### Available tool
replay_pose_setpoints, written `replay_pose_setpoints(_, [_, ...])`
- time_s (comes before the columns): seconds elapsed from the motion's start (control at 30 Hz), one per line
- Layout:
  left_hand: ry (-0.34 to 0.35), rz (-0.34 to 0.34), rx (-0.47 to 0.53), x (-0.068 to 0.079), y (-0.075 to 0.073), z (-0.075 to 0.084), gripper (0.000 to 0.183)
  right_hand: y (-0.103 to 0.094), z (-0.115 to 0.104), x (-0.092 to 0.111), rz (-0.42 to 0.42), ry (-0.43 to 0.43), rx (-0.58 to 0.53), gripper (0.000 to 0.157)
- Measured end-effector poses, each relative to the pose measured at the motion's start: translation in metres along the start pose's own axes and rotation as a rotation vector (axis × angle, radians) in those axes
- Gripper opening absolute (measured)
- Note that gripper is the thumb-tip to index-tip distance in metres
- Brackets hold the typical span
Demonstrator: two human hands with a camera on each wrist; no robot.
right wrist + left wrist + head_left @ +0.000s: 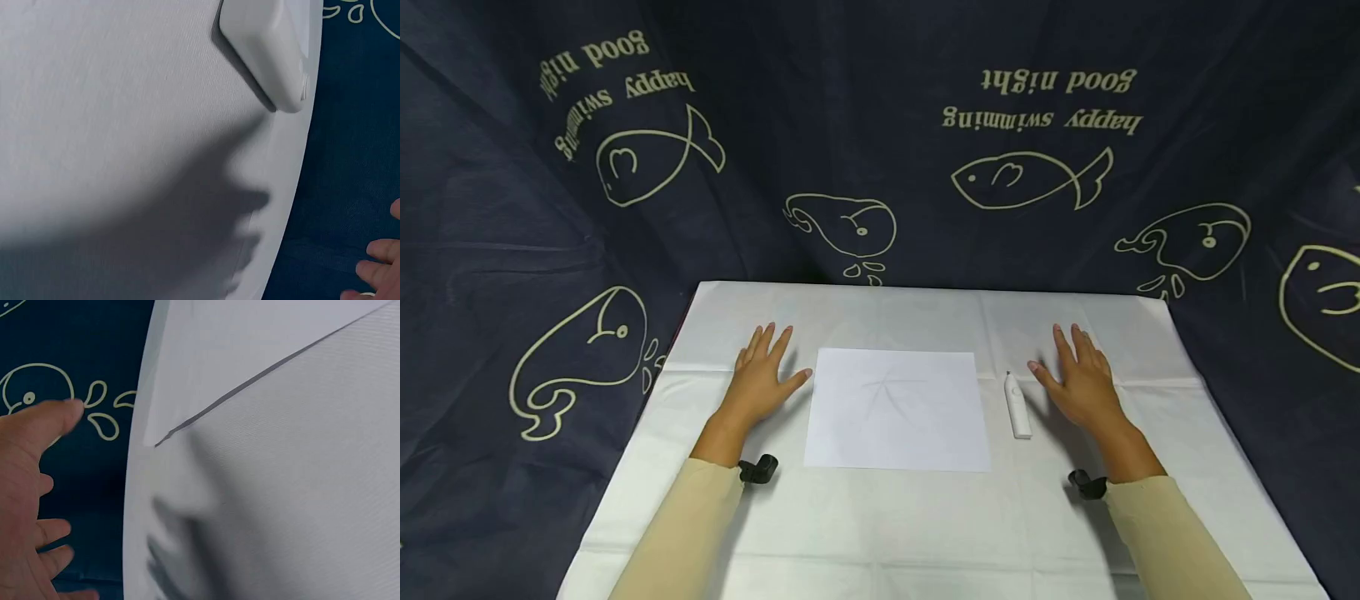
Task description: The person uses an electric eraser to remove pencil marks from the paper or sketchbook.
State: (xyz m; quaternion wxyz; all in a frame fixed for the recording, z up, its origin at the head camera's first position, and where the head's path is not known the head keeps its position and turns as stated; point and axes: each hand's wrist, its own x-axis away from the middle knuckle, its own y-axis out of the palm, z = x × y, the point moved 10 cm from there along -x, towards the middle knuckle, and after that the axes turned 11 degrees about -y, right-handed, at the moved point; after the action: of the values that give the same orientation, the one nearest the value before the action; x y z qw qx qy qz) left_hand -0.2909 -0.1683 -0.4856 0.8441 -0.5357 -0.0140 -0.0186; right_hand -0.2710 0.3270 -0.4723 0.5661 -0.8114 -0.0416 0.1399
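Observation:
A sheet of white paper (898, 433) lies flat between the two hands, with faint crossing lines on its upper part. My left hand (758, 385) hovers left of the sheet, fingers spread and thumb pointing at its edge. In the left wrist view, that hand (28, 487) holds nothing. Just right of the paper lies a slim white handheld device (1017, 407) with a small dark tip; its rounded end (265, 53) shows in the right wrist view. To the right of the device is my right hand (1081, 390), fingers extended, touching nothing. Only its fingertips (381, 250) appear in the right wrist view.
A creased white cloth (925, 533) covers the table. Behind and beside it hangs a dark blue fabric (880, 100) printed with pale fish, whales and upside-down lettering. Small black wrist mounts (758, 469) sit near both sleeve cuffs.

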Motion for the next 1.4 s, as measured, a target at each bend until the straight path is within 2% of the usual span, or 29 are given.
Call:
replay_pose_setpoints(0.17, [0.029,-0.023,0.042,0.003,0.01,0.007,0.069,0.002,-0.002,0.003,0.016,0.02,-0.067,0.072])
replay_pose_setpoints(0.3, [0.079,-0.038,0.043,0.009,0.019,0.016,0.058,0.012,-0.004,0.007,-0.015,0.046,-0.092,0.057])
replay_pose_setpoints(0.47, [0.105,-0.103,0.024,0.022,0.033,0.018,0.056,0.032,-0.013,0.008,-0.086,0.028,-0.117,0.044])
replay_pose_setpoints(0.7, [0.16,-0.164,0.026,0.038,0.047,0.033,0.058,0.047,-0.013,0.015,-0.121,0.069,-0.148,0.041])
replay_pose_setpoints(0.83, [0.177,-0.186,0.012,0.045,0.054,0.04,0.059,0.054,-0.013,0.017,-0.137,0.069,-0.152,0.045])
replay_pose_setpoints(1.1, [0.188,-0.206,-0.039,0.049,0.065,0.04,0.058,0.059,-0.015,0.018,-0.129,0.069,-0.151,0.047])
replay_pose_setpoints(1.4, [0.198,-0.222,-0.042,0.052,0.065,0.042,0.06,0.057,-0.02,0.016,-0.087,0.036,-0.14,0.04])
